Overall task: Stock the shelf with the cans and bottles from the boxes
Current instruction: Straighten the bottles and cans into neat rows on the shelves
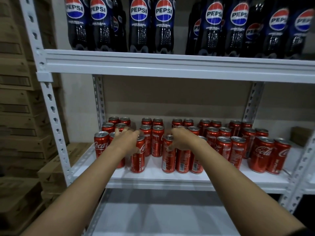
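Both forearms reach onto the middle shelf [153,176]. Left hand [127,140] grasps a front-row can [138,155] by its top; right hand [183,139] clasps another can [168,155]. Likely full — heavy, rigid, slick; grip the sidewall.

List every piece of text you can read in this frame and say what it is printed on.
"PEPSI": bottles on the upper shelf.
"ZERO SUGAR": below that logo, faint.
"Coca-Cola", partly cut off: red cans on the middle shelf.
"RECYCLE ME": can under the left hand.
Small print on bottles and cans: too blurred to read.
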